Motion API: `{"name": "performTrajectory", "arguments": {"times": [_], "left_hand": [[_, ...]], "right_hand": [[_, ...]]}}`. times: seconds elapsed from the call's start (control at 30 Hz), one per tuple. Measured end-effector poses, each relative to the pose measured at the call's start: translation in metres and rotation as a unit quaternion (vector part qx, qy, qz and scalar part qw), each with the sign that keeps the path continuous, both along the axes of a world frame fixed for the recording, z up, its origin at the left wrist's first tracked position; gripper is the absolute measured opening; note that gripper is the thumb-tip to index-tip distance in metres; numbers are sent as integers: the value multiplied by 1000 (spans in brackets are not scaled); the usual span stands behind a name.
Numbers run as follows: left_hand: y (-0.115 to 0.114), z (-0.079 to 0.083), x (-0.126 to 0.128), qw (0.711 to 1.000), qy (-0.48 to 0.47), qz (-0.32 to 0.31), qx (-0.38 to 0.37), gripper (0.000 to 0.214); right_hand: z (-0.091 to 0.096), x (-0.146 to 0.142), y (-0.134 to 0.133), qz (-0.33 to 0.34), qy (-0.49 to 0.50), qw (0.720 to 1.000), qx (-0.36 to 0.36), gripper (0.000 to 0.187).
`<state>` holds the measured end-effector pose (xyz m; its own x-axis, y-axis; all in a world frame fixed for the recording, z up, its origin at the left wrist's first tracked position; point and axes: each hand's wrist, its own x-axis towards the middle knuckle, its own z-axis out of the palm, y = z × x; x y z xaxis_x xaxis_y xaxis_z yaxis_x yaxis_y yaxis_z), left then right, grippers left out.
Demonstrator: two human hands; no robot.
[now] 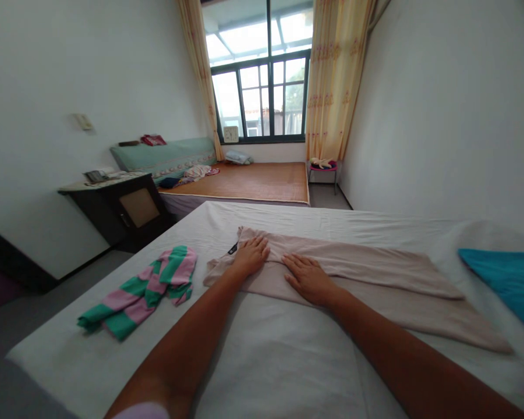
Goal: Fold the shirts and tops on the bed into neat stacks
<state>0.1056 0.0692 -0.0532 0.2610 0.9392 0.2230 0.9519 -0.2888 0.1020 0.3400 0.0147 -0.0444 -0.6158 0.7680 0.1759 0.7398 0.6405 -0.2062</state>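
Pressing my left hand and right hand flat and empty on the beige garment near the far edge of the bed, I judged a sideways push could wrinkle its folded layers.

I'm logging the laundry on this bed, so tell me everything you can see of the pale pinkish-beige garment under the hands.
The pinkish-beige garment looks like thin, soft fabric in one plain colour, with a small black label at its left end. It lies flat on the white sheet, folded into a long band stretching rightward, its layers overlapping with a few creases. The left hand and right hand rest on its left part, open, palms down.
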Motion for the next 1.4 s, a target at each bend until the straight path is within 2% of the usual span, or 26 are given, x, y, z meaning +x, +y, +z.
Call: {"name": "performTrajectory", "arguments": {"times": [0.33,0.6,0.73,0.83,0.97,1.17,1.27,1.4], "left_hand": [[7,-8,-12,1000,-8,17,21,47],[9,-11,-14,999,-9,9,33,46],[8,-11,-16,999,-7,9,37,47],[6,-10,-16,999,0,17,34,48],[4,-9,-16,999,13,28,30,47],[5,-8,-16,999,17,29,34,46],[5,-8,-16,999,11,31,29,47],[4,-7,-15,999,2,25,32,46]], "right_hand": [[-1,1,1,1,3,1000,3,54],[-2,6,4,-56,20,998,-24,58],[-6,20,12,-83,12,996,-30,60],[-14,44,20,-104,-9,994,-14,59],[-26,91,26,-144,-40,989,11,58],[-40,169,19,-222,-69,972,25,57],[-47,209,15,-239,-77,967,37,57],[-53,251,11,-302,-67,950,43,56]]}}
